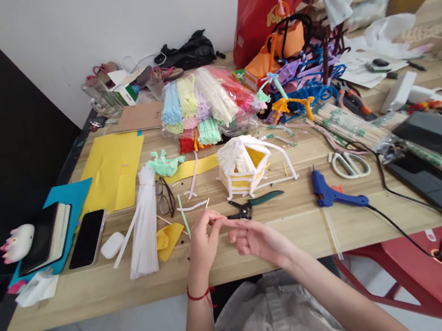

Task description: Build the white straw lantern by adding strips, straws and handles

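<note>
My left hand (207, 240) is closed in a pinch, its fingertips against the outstretched index finger of my right hand (262, 240). Whatever lies in the pinch is too small to make out. The tip of a thin pale stick (208, 203) shows just above the left knuckles; I cannot tell if it is held. My right hand's other fingers are loosely bent, with nothing visible in them. Just behind the fingertips lie dark green-handled cutting pliers (267, 197). Beyond them stands a small white-and-yellow house-shaped frame (242, 167) made of fuzzy stems.
A blue glue gun (339, 190) and white scissors (350, 165) lie to the right. White pipe cleaners (144, 230), glasses (165, 196) and a phone (87, 238) are on the left. Bagged coloured stems (201, 100) and a red bag (256, 5) stand behind.
</note>
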### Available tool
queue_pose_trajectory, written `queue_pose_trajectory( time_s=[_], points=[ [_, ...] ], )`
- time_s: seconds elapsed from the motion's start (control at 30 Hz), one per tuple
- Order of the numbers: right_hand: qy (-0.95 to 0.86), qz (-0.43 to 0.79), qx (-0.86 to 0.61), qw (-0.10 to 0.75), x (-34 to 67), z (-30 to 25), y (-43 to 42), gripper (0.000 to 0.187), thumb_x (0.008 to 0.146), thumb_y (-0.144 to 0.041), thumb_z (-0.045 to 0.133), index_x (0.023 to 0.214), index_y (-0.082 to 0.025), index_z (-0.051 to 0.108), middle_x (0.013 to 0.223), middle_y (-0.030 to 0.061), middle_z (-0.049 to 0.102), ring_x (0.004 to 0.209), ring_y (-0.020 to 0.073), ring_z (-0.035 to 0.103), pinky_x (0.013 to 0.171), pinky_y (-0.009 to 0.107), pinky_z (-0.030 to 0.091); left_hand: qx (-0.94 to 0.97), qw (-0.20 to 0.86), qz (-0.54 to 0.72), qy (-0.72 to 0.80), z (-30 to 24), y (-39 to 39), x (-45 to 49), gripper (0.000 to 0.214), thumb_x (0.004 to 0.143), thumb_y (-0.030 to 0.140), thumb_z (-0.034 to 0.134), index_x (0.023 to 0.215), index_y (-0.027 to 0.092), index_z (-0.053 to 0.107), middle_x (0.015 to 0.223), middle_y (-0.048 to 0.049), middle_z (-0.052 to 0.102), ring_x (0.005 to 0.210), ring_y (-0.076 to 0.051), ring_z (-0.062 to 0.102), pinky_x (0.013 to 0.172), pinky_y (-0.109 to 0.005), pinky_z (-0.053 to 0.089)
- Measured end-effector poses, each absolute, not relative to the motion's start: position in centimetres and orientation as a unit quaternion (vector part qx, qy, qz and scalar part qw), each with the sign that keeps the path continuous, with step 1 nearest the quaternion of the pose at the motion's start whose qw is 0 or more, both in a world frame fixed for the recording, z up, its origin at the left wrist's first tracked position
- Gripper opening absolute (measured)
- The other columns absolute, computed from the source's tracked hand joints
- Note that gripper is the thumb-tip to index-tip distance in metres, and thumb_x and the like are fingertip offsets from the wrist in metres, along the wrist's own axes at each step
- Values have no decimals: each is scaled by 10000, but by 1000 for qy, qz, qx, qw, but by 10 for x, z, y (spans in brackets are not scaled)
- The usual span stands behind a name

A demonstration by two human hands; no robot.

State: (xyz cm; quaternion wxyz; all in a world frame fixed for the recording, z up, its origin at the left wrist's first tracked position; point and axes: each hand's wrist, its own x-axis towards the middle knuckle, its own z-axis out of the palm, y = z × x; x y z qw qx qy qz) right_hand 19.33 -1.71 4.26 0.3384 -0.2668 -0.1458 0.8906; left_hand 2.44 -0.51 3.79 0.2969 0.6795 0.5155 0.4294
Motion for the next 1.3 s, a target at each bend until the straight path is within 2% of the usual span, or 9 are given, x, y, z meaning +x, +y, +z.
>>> queue_pose_trajectory(
  time_s=[0.07, 0.17, 0.33, 0.43, 0.53, 0.67, 0.93, 1.13, 1.3],
  points=[
    [-185, 875, -284, 345, 194, 47, -18, 389, 766, -344, 710, 1113, -169, 709, 725, 13, 656, 548, 76, 523, 554, 218, 379, 652, 295, 429, 551, 36, -4, 23, 176, 939, 276, 478, 790, 196, 527, 739, 8, 590, 721, -132, 580, 700, -249, 450],
    [-217, 840, -330, 372, 198, 48, -19, 347, 759, -315, 713, 1073, -169, 728, 727, 17, 655, 564, 72, 521, 572, 212, 375, 643, 268, 388, 603, 31, 0, 18, 264, 966, 302, 390, 730, 203, 456, 617, 45, 489, 585, -113, 498, 625, -237, 387],
    [-214, 820, -362, 388, 209, 38, -21, 314, 742, -340, 723, 1001, -163, 750, 728, 18, 646, 589, 77, 521, 586, 213, 382, 647, 241, 330, 644, 24, 0, 8, 355, 964, 370, 374, 665, 202, 463, 493, 63, 361, 462, -111, 378, 523, -247, 285],
    [-212, 814, -370, 393, 216, 29, -23, 304, 735, -344, 729, 978, -162, 754, 734, 23, 647, 608, 84, 529, 596, 216, 387, 659, 225, 332, 637, 23, 0, 8, 297, 967, 359, 380, 727, 204, 461, 575, 50, 433, 525, -120, 437, 554, -244, 319],
    [-210, 810, -375, 399, 222, 24, -25, 296, 731, -355, 735, 961, -170, 757, 732, 21, 643, 611, 83, 530, 596, 215, 385, 674, 231, 346, 610, 22, 1, 10, 181, 943, 334, 462, 813, 208, 468, 724, 26, 531, 656, -134, 526, 648, -249, 399],
    [-235, 791, -386, 411, 228, 23, -29, 300, 729, -395, 735, 930, -173, 757, 720, 23, 637, 605, 89, 521, 584, 223, 381, 703, 224, 375, 561, 21, 3, 11, 168, 890, 288, 574, 761, 197, 520, 817, -13, 572, 806, -167, 568, 764, -292, 444],
    [-346, 704, -439, 438, 221, 14, -39, 323, 768, -482, 674, 887, -184, 707, 695, 10, 630, 580, 120, 560, 611, 277, 447, 723, 202, 358, 555, 15, 4, 14, 128, 878, 230, 601, 756, 195, 610, 782, -12, 650, 797, -183, 599, 783, -327, 447],
    [-440, 620, -493, 424, 219, 6, -43, 267, 844, -425, 582, 921, -181, 658, 754, 24, 622, 636, 148, 604, 631, 294, 490, 720, 202, 352, 562, 16, 4, 12, 189, 929, 237, 505, 837, 202, 666, 851, -34, 687, 850, -191, 626, 810, -347, 479],
    [-451, 588, -520, 425, 226, 6, -42, 272, 853, -432, 561, 910, -180, 649, 749, 31, 617, 616, 155, 608, 604, 299, 501, 711, 207, 375, 558, 17, 5, 12, 155, 898, 262, 556, 922, 220, 703, 950, -52, 731, 919, -207, 659, 875, -388, 509]
  ],
)
